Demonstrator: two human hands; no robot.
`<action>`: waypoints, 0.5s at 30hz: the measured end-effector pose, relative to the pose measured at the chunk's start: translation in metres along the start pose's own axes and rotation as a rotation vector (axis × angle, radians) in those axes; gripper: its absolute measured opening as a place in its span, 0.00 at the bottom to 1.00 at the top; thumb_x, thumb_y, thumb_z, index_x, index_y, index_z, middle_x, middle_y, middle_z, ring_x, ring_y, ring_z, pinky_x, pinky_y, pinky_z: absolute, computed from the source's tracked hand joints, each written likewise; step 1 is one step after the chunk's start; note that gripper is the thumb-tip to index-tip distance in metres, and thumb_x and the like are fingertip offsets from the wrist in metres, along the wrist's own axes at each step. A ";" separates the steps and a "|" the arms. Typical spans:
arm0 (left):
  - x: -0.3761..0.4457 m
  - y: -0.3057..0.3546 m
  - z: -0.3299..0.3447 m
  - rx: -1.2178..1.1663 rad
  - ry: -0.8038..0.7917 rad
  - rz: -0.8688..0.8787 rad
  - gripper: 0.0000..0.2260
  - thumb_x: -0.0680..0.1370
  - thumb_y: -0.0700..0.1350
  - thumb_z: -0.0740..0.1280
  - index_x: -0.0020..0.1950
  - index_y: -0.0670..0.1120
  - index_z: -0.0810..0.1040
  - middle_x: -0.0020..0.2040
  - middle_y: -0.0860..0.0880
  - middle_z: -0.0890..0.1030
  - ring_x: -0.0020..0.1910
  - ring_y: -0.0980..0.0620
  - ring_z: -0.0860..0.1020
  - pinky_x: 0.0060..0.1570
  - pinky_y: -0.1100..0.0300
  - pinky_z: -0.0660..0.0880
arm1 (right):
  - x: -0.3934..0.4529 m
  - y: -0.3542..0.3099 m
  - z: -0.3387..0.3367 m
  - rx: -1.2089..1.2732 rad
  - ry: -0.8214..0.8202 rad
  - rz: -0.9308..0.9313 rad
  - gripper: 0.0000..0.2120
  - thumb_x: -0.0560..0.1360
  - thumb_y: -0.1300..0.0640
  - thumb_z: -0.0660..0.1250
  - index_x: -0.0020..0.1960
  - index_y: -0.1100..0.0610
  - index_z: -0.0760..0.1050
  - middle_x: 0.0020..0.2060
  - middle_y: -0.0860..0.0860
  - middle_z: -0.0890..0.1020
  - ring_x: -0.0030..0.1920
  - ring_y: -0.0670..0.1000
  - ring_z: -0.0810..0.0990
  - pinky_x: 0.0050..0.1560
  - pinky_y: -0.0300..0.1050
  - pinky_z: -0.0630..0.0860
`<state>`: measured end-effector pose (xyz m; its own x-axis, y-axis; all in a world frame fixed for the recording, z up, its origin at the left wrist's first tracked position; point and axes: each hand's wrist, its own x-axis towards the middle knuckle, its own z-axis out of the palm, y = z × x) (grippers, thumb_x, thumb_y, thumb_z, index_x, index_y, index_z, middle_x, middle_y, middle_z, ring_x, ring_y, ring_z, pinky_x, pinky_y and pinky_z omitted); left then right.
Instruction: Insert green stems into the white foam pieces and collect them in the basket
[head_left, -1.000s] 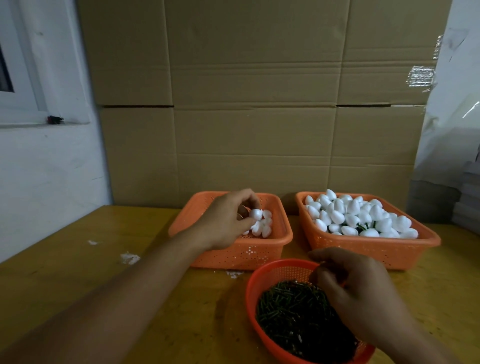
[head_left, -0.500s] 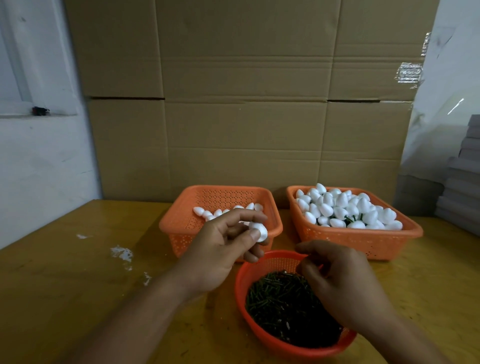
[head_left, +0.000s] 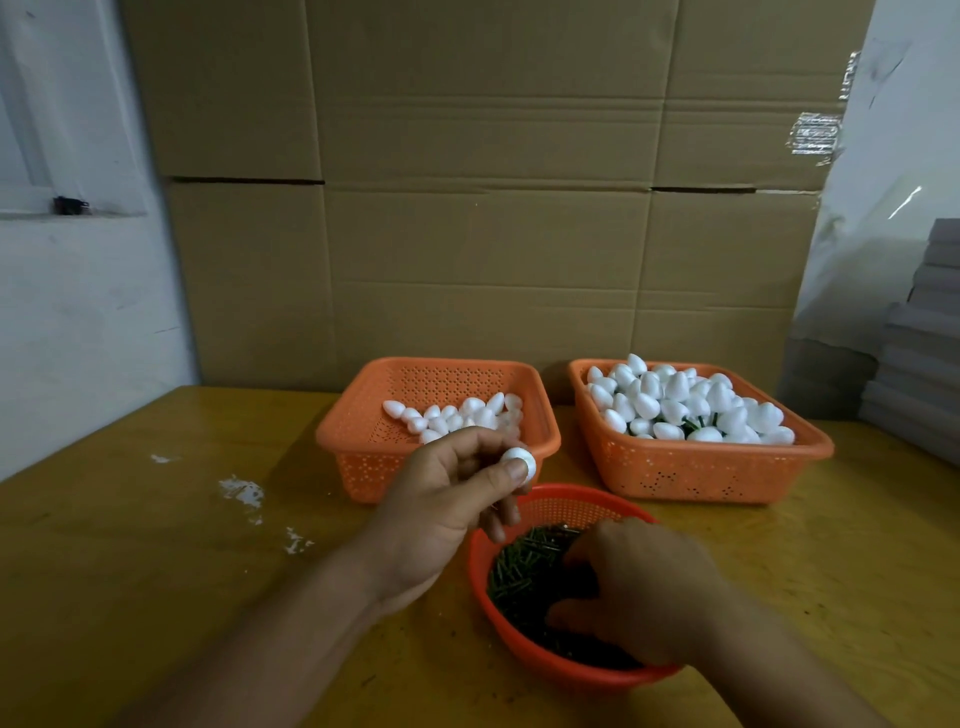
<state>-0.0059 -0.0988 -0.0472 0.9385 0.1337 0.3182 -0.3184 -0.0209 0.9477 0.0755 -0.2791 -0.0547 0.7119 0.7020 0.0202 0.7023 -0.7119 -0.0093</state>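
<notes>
My left hand (head_left: 447, 504) pinches one white foam piece (head_left: 518, 461) between thumb and fingers, just above the far rim of the round orange bowl (head_left: 524, 660). The bowl holds a heap of short green stems (head_left: 519, 571). My right hand (head_left: 639, 592) reaches down into the bowl with curled fingers among the stems; whether it holds one is hidden. Behind stand two square orange baskets: the left basket (head_left: 363, 457) holds several plain foam pieces (head_left: 457, 415), the right basket (head_left: 701, 473) is heaped with foam pieces, some showing green stems (head_left: 691, 423).
The yellow wooden table (head_left: 156, 561) carries white foam crumbs (head_left: 241, 491) at the left. Large cardboard boxes (head_left: 493, 208) stand close behind the baskets. A white wall is at the left; stacked grey sheets (head_left: 919, 353) sit at the far right.
My left hand came back from the left basket with a foam piece and now holds it above the bowl's rim. My right hand dipped lower into the stems.
</notes>
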 end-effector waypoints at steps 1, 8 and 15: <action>-0.001 0.001 0.002 -0.019 -0.003 -0.007 0.15 0.74 0.47 0.70 0.58 0.42 0.79 0.42 0.44 0.81 0.38 0.49 0.77 0.35 0.60 0.74 | 0.002 -0.002 0.001 -0.019 -0.012 -0.005 0.21 0.70 0.31 0.66 0.45 0.48 0.74 0.42 0.44 0.78 0.48 0.50 0.80 0.41 0.43 0.70; -0.003 0.003 0.007 -0.096 -0.023 -0.072 0.08 0.77 0.52 0.65 0.51 0.50 0.75 0.36 0.46 0.75 0.31 0.52 0.72 0.28 0.62 0.66 | 0.007 -0.007 0.005 0.054 0.000 -0.046 0.11 0.73 0.43 0.69 0.49 0.49 0.79 0.42 0.46 0.79 0.48 0.52 0.81 0.41 0.44 0.73; -0.003 0.002 0.003 -0.241 -0.077 -0.138 0.08 0.77 0.46 0.70 0.56 0.47 0.81 0.38 0.48 0.75 0.33 0.54 0.72 0.31 0.62 0.65 | 0.002 -0.002 0.001 0.218 0.058 -0.037 0.09 0.70 0.44 0.74 0.46 0.48 0.82 0.44 0.44 0.82 0.46 0.47 0.80 0.48 0.47 0.79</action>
<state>-0.0086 -0.1024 -0.0464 0.9797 0.0432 0.1958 -0.2005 0.2296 0.9524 0.0760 -0.2764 -0.0552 0.6883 0.7207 0.0821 0.7175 -0.6599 -0.2228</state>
